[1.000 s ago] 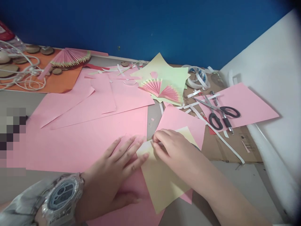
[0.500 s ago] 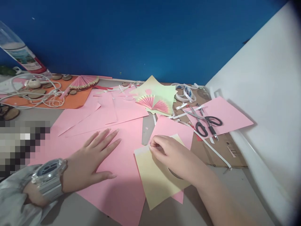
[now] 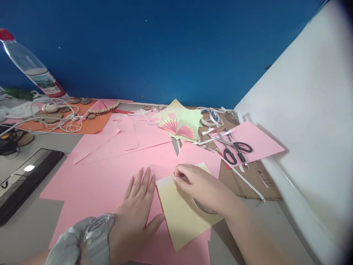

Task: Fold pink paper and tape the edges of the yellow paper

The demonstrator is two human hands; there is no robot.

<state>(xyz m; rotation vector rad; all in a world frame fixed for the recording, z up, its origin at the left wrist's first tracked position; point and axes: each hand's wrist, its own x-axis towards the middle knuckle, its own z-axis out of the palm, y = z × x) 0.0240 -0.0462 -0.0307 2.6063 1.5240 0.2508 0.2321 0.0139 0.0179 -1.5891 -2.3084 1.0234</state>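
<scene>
My left hand [image 3: 138, 217], with a watch [image 3: 97, 233] on its wrist, lies flat with fingers stretched out on a large pink paper sheet [image 3: 104, 184]. Its thumb reaches the left edge of a pale yellow paper [image 3: 179, 217]. That yellow paper rests on pink paper and carries a whitish strip [image 3: 164, 181] along its upper edge. Over the strip, my right hand [image 3: 197, 180] pinches thumb and fingertips together; what is between them, if anything, is too small to make out. A dark curved edge [image 3: 204, 208] shows from under the right hand, mostly hidden.
Black-handled scissors [image 3: 234, 147] and a pen [image 3: 239, 154] lie on pink paper at the right. Behind are tape rolls [image 3: 211, 117] and folded paper fans [image 3: 176, 129]. A bottle [image 3: 41, 73], white cable [image 3: 68, 117] and dark-edged device [image 3: 30, 173] are on the left.
My left hand has slid right, closer to the yellow paper, and the large pink sheet has shifted right under it. My right hand keeps its pinch at the strip. The view has shifted slightly.
</scene>
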